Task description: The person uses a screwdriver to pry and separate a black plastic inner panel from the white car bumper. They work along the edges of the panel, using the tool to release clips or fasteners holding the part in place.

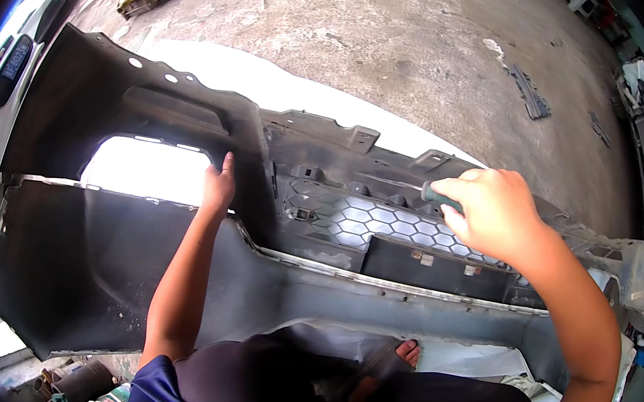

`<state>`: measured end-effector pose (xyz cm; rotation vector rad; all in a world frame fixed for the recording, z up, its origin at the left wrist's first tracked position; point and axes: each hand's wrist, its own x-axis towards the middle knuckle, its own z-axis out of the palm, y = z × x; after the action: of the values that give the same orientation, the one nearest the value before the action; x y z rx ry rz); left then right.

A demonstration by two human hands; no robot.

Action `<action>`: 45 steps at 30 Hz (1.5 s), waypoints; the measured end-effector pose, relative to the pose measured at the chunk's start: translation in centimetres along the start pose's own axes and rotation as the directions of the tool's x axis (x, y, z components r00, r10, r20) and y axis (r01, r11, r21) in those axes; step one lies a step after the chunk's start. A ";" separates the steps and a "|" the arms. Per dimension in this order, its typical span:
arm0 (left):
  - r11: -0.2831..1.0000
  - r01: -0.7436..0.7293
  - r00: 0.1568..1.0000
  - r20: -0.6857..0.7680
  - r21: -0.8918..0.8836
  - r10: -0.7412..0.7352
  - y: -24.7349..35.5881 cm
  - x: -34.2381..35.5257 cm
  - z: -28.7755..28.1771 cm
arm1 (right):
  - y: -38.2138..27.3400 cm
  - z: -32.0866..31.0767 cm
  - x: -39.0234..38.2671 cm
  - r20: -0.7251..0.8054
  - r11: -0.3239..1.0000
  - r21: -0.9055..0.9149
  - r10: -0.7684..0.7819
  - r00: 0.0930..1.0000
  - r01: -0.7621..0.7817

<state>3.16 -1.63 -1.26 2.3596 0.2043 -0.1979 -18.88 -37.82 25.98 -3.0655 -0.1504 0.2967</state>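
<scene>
Stretching across the view, a dark bumper shell (132, 242) lies inner side up, its honeycomb grille (387, 225) right of centre. The left hand (217, 188) meets the shell's left part, fingers partly hidden, grip unclear; the right hand (491, 211) closes around a screwdriver (430, 192), seemingly for working above the grille. That calls for steady bracing; whether the tip touches is hard to tell.

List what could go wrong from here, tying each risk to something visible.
The screwdriver in the right hand might slip and scratch the mesh nearby.
The bare left hand, at an inner edge of the bumper, could get scraped.
A dropped screwdriver might hit the bare toes.
</scene>
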 end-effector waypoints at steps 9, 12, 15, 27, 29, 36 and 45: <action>0.996 0.084 0.996 -0.001 -0.029 -0.084 0.7 -0.6 -0.4 | -5.3 2.2 7.0 0.110 0.964 0.231 0.111 0.988 -0.134; 0.997 0.063 0.998 -0.023 -0.051 -0.064 0.5 -0.5 -0.5 | -5.8 1.3 8.4 0.104 0.962 0.250 0.087 0.991 -0.111; 0.998 0.066 0.998 -0.005 -0.024 -0.066 1.5 -1.0 -0.8 | -6.4 0.0 9.4 0.213 0.966 0.199 0.121 0.969 -0.165; 0.974 0.092 0.995 0.047 -0.208 -0.084 3.4 -2.5 -3.1 | -10.9 0.6 12.7 0.299 0.990 0.060 0.103 0.949 -0.126; 0.963 0.067 0.997 0.041 -0.261 -0.058 3.4 -2.6 -3.2 | -11.9 0.7 13.0 0.339 0.986 0.070 0.118 0.933 -0.150; 0.853 -0.160 0.984 -0.017 -0.496 0.175 3.5 -1.5 -2.1 | -13.1 3.7 13.3 0.281 0.998 0.032 0.040 0.959 -0.051; 0.839 -0.155 0.968 0.091 -0.522 0.235 -1.9 0.6 1.2 | -11.5 7.0 11.1 0.170 0.965 0.172 0.167 0.971 -0.196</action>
<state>3.26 -1.10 -3.51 1.8066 -0.0587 -0.1947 -10.45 -24.93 17.80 -2.8706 0.1470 0.5260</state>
